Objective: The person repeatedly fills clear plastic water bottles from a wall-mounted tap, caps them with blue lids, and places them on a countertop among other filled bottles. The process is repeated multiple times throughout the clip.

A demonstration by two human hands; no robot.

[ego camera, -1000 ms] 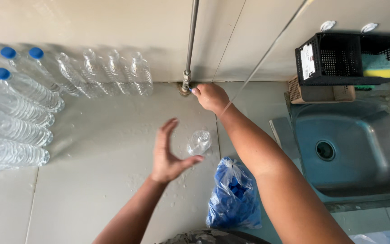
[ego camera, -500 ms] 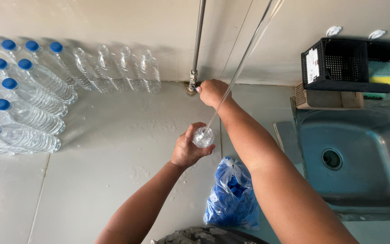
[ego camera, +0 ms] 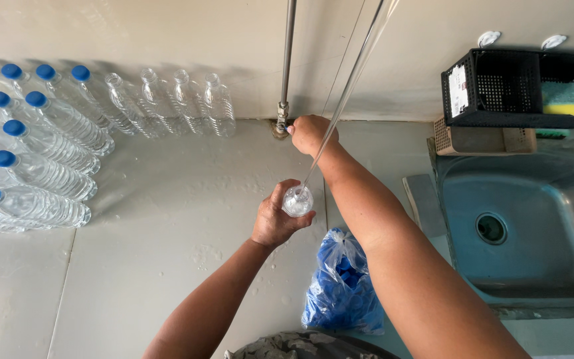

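My left hand (ego camera: 275, 219) grips a clear plastic bottle (ego camera: 297, 200) by its neck, mouth up. A thin clear hose (ego camera: 347, 93) comes down from above and ends in the bottle's mouth. My right hand (ego camera: 310, 134) is closed on the tap (ego camera: 281, 126) at the foot of a metal pipe (ego camera: 289, 53) against the wall. A clear bag of blue caps (ego camera: 341, 289) lies just below my arms.
Several blue-capped bottles (ego camera: 34, 159) stand at the left, with several uncapped ones (ego camera: 174, 103) along the wall. A steel sink (ego camera: 519, 226) is at the right, under a black basket (ego camera: 519, 86) that holds a sponge (ego camera: 567, 98).
My left hand was open beside the bottle a second ago; it has closed on it and brought the bottle under the hose. The view has shifted slightly.
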